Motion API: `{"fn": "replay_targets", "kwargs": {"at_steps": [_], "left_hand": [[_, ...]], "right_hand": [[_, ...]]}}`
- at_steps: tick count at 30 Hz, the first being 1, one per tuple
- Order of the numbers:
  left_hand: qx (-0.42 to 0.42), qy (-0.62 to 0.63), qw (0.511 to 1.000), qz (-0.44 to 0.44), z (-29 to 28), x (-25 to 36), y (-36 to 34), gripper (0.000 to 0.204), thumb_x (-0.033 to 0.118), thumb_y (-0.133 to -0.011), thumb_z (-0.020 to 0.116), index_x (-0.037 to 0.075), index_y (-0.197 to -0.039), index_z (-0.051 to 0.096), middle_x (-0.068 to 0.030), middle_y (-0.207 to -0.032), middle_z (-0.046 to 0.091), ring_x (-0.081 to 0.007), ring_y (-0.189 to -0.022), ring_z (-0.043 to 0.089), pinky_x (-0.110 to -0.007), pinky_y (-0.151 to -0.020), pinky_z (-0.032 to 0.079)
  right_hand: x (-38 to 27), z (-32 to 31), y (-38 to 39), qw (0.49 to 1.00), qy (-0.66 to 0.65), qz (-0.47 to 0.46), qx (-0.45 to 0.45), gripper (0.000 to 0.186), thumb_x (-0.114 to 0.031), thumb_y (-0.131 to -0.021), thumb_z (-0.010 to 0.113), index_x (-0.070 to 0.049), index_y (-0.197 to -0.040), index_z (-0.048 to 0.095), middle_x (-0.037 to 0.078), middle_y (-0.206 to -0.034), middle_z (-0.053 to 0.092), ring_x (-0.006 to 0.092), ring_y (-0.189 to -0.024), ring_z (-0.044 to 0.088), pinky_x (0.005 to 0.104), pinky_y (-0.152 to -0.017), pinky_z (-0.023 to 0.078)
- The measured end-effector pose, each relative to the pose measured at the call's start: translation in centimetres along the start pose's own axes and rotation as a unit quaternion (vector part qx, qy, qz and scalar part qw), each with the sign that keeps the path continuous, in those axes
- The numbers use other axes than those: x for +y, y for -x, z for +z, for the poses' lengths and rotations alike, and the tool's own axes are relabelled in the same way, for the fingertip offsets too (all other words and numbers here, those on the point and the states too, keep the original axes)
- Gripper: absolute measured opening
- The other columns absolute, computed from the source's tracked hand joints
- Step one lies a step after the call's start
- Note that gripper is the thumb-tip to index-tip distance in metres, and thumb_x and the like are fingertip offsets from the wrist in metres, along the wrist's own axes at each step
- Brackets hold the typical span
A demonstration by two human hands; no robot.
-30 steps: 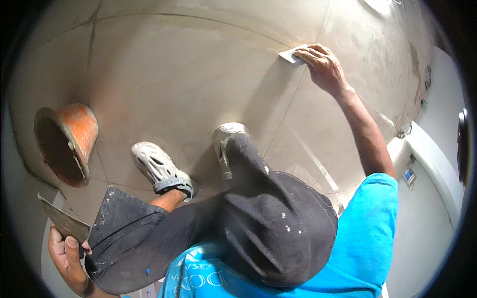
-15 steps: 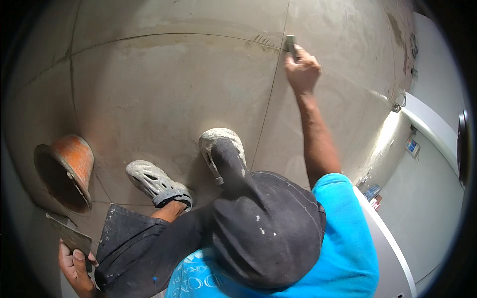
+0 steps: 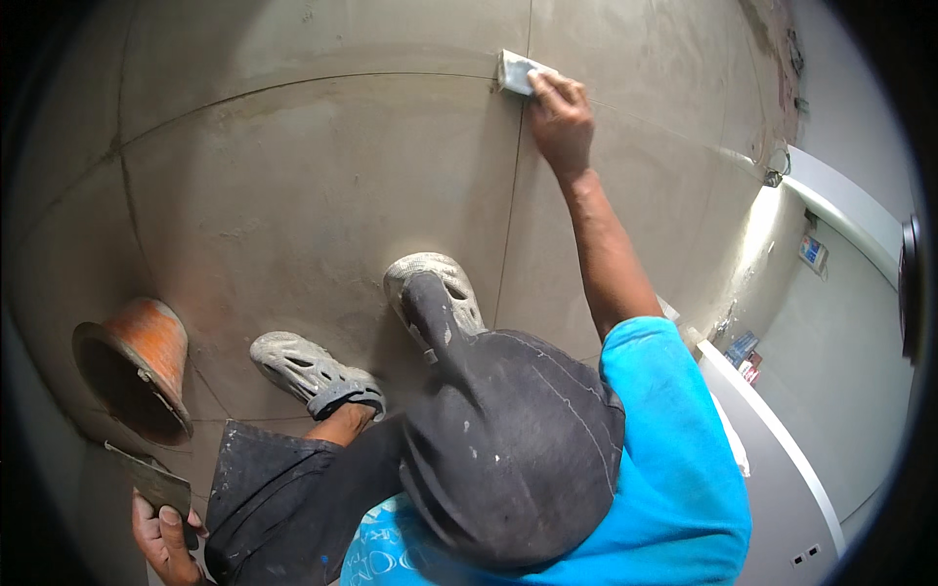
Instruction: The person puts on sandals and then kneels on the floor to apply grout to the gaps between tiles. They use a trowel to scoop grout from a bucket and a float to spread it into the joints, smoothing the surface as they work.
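Observation:
My right hand reaches far forward, its fingers closed on a small flat rectangular spreader with a pale edge. The spreader rests on the grey tiled floor, at a crossing of joint lines. Low at the left, my left hand grips a flat, worn trowel, its blade tilted up and its dark handle partly hidden by my fingers. Ahead of that hand an orange bucket lies on its side, its dark mouth toward me.
My legs in dark trousers and two pale clogs occupy the near middle of the floor. A white panel edge runs along the right. Small packages lie beyond it. Thin joints divide the large tiles.
My right hand has moved left along the joint, and the spreader has turned to show its flat face. Dark streaks beside the joint are gone. The left hand still holds the trowel.

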State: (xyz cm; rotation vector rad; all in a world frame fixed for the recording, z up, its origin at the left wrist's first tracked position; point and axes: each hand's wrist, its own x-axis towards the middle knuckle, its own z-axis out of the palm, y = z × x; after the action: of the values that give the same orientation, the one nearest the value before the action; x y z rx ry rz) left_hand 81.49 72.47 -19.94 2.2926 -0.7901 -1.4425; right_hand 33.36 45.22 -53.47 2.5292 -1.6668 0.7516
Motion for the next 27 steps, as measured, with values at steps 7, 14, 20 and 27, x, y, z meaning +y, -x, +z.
{"fn": "replay_targets", "kwargs": {"at_steps": [7,14,20,27], "left_hand": [[0.011,-0.032,0.999,0.021,-0.2,0.4,-0.6,0.048,0.032,-0.098,0.049,-0.005,-0.129,0.043,-0.0018,-0.072,0.051,-0.0059,-0.061,0.046,-0.018,-0.052,0.036],[0.009,-0.013,1.0,-0.006,0.5,1.2,-0.4,0.044,0.031,-0.098,0.049,-0.003,-0.127,0.045,-0.0027,-0.073,0.052,-0.006,-0.06,0.045,-0.018,-0.052,0.035],[-0.01,-0.005,1.0,0.025,0.8,1.3,-1.0,0.045,0.029,-0.099,0.049,-0.003,-0.129,0.044,-0.0031,-0.074,0.052,-0.0064,-0.06,0.045,-0.019,-0.052,0.035],[0.027,0.009,1.0,-0.001,1.4,0.9,-0.4,0.043,0.029,-0.098,0.051,-0.003,-0.126,0.045,-0.0027,-0.074,0.053,-0.006,-0.062,0.047,-0.019,-0.051,0.038]], "right_hand": [[0.0,-3.7,-0.5,0.984,-0.07,0.037,-0.16,0.026,-0.005,-0.074,0.067,-0.009,-0.099,0.071,0.009,-0.095,0.069,0.0264,-0.089,0.065,0.0363,-0.079,0.055],[-3.0,0.2,-1.4,0.987,0.043,0.133,-0.077,0.027,-0.013,-0.068,0.068,-0.003,-0.093,0.069,0.014,-0.08,0.066,0.0311,-0.073,0.065,0.0429,-0.065,0.054],[-6.1,1.6,-3.0,0.976,-0.102,0.178,-0.068,0.018,-0.013,-0.069,0.061,0.001,-0.078,0.067,0.018,-0.065,0.061,0.0271,-0.059,0.063,0.0422,-0.054,0.05],[1.5,-0.5,-0.4,0.978,0.038,0.205,-0.006,0.015,-0.012,-0.07,0.06,0.0,-0.075,0.066,0.016,-0.065,0.063,0.0273,-0.058,0.062,0.0424,-0.054,0.049]]}}
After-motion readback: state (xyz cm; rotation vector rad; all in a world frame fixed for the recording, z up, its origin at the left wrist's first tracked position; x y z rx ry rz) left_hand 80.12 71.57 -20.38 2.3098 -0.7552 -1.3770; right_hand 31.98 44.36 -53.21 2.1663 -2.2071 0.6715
